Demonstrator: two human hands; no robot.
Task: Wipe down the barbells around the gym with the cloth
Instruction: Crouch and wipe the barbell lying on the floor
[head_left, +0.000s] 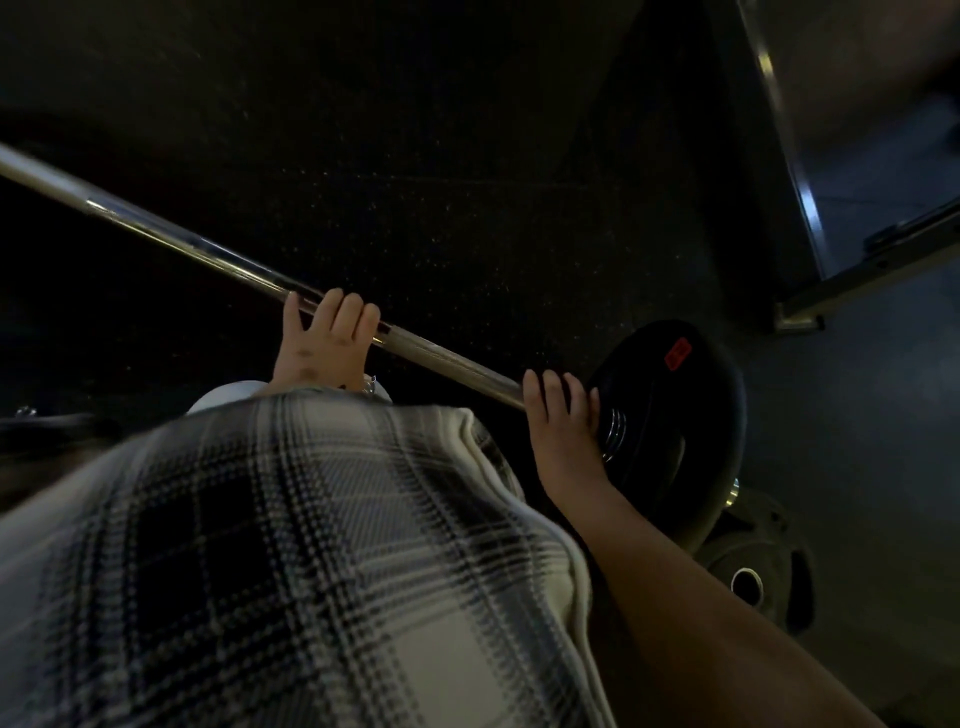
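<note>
Now the barbell (171, 234) runs slantwise across the head view, from the upper left edge down to the lower right, held above a dark speckled floor (467, 156). The left hand (324, 338) grips the bar near mid-frame from the near side, its fingers curled over the top of the steel. To its right the shaft shows a band of fine knurling, and at the far end of that band the right hand (563, 421) is wrapped round the bar, fingers over the top, the bare forearm reaching in from the lower right corner. This hand sits just beside a set of ribbed chrome rings (615, 431), which touch the inner face of a black plate (696, 415) loaded on the bar's end. The plate carries a red label (678, 353) near its upper rim. Plaid fabric (311, 545), black and cream, covers the left forearm up to the wrist and fills the lower left of the view; whether it is a sleeve or a wiping cloth cannot be told. A pale edge peeks out from under it at the wrist, too small to identify. Neither hand visibly holds anything but the bar. Below the black plate a grey plate (753, 566) with a round centre hole lies flat on the floor. A metal frame (800, 192) stands at the upper right, with a lower rail angling off to the right edge. The whole picture is dim and slightly blurred.
</note>
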